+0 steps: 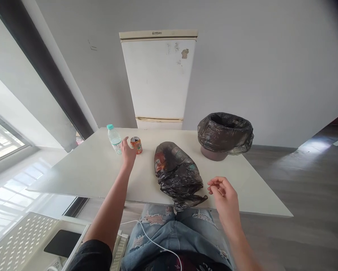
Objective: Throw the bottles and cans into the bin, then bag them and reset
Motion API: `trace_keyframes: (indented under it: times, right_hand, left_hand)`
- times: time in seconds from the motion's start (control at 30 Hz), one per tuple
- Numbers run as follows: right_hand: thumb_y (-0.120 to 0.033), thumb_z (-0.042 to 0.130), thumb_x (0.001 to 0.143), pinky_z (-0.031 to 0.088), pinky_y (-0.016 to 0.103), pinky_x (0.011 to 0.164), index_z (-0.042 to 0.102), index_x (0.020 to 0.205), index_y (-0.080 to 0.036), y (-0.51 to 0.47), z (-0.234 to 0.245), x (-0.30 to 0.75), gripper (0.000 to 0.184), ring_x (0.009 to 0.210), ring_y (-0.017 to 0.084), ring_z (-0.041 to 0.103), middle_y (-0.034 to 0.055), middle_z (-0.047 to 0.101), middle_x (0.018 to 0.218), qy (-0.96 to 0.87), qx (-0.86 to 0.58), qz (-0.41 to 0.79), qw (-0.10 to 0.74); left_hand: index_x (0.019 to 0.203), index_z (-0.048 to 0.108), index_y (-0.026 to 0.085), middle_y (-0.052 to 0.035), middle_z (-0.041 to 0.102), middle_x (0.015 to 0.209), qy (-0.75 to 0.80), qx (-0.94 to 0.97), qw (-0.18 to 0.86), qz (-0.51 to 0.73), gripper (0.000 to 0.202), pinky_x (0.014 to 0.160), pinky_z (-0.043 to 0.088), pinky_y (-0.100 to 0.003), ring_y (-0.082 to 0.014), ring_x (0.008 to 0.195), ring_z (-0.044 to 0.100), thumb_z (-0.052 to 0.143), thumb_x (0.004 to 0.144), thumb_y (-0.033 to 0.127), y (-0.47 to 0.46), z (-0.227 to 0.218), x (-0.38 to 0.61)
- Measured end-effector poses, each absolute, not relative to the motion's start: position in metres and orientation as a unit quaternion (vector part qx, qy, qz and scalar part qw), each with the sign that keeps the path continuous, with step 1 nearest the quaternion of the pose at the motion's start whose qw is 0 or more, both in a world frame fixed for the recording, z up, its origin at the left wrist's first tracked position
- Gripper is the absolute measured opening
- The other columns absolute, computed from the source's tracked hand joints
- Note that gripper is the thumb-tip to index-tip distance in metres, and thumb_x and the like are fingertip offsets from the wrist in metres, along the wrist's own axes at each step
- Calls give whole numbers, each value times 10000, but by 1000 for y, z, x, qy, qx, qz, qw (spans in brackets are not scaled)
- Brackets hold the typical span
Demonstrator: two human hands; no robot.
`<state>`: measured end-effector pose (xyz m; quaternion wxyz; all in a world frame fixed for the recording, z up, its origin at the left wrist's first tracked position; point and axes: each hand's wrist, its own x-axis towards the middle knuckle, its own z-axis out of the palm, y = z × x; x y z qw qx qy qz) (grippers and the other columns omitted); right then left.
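My left hand (128, 151) is stretched over the white table, its fingers apart. It is beside an orange drink can (137, 146) with an open top, the thumb side close to the can; whether they touch I cannot tell. Just left of that hand stands a clear plastic bottle (114, 140) with a teal cap. My right hand (224, 194) is raised over the table's front edge, fingers loosely curled and nothing visible in them. Closest to it is a filled black plastic bag (178, 173), lying with its gathered end towards me. Dark, reddish and greenish contents show through the film.
A brown trash bin (213, 154) lined with a black bag (228, 135) stands at the table's (101, 177) right rear. Behind the table is a white refrigerator (160, 79). A white perforated basket (25, 241) and a white cable (152, 239) are near me.
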<state>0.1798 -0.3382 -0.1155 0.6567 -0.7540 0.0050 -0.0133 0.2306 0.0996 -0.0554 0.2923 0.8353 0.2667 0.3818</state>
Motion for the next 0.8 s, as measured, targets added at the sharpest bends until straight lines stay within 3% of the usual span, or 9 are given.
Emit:
trace_keyframes:
  times: [0.1, 0.17, 0.23, 0.33, 0.4, 0.5, 0.63, 0.7, 0.8]
  right_hand:
    - [-306, 541, 890, 550, 318, 722, 653, 853, -217, -345, -111, 175, 147, 745, 203, 701, 47, 737, 865, -27, -792, 85, 604]
    - [-282, 514, 888, 545, 331, 732, 679, 807, -221, -345, -105, 171, 193, 741, 215, 708, 45, 737, 814, -73, -818, 179, 542]
    - [-262, 528, 875, 546, 350, 758, 721, 826, -222, -339, -98, 166, 202, 759, 229, 715, 46, 750, 828, -132, -822, 236, 501]
    - [-244, 524, 906, 556, 361, 844, 777, 1055, -227, -325, -86, 160, 294, 885, 238, 730, 58, 775, 976, -220, -778, 261, 528]
    - [-220, 501, 931, 544, 365, 948, 769, 1195, -234, -315, -83, 159, 376, 1042, 237, 719, 72, 765, 1144, -263, -740, 259, 563]
    - [-177, 498, 910, 510, 375, 1041, 780, 1192, -223, -303, -90, 162, 401, 1141, 234, 684, 74, 744, 1217, -278, -715, 245, 593]
    - [-206, 474, 916, 569, 366, 856, 759, 1104, -172, -287, -105, 165, 344, 917, 221, 697, 80, 760, 1060, -217, -712, 223, 630]
    - [-218, 455, 949, 576, 370, 839, 740, 1085, -172, -280, -105, 165, 320, 917, 223, 690, 88, 750, 1085, -228, -725, 165, 628]
    - [-167, 409, 993, 547, 428, 998, 717, 1148, -196, -269, -96, 166, 346, 1113, 257, 660, 101, 725, 1157, -288, -761, 29, 580]
  left_hand:
    - [1129, 634, 189, -114, 719, 1160, 214, 846, 296, 389, 278, 1025, 490, -405, -244, 1134, 658, 481, 1062, 411, 48, -39, 198]
    - [999, 676, 198, -73, 739, 1012, 116, 893, 319, 295, 290, 924, 524, -372, -219, 959, 682, 511, 1056, 430, -3, -32, 167]
    - [1076, 698, 220, -64, 737, 1073, 9, 926, 320, 200, 242, 933, 531, -371, -222, 1001, 682, 621, 1012, 440, -56, -34, 136]
    - [1320, 649, 254, -93, 683, 1295, -41, 955, 265, 124, 550, 1052, 499, -484, -317, 1210, 620, 854, 828, 393, -113, -50, 104]
    - [1314, 647, 254, -79, 699, 1250, -15, 959, 269, 89, 519, 1021, 518, -479, -304, 1162, 641, 833, 829, 237, -126, -63, 99]
    - [1196, 674, 239, -37, 713, 1050, 15, 942, 329, 63, 363, 908, 552, -376, -227, 1002, 678, 715, 868, 88, -117, -69, 106]
    - [1120, 680, 226, -32, 678, 1021, -3, 929, 353, 115, 425, 864, 536, -307, -180, 957, 659, 543, 829, -52, -103, -52, 112]
    - [1110, 676, 222, -33, 672, 1039, -8, 921, 358, 155, 473, 875, 530, -297, -169, 956, 652, 503, 794, -85, -107, -39, 108]
    - [1090, 677, 227, -32, 660, 1007, -55, 910, 353, 209, 398, 865, 516, -300, -167, 931, 631, 532, 847, -53, -122, -26, 99]
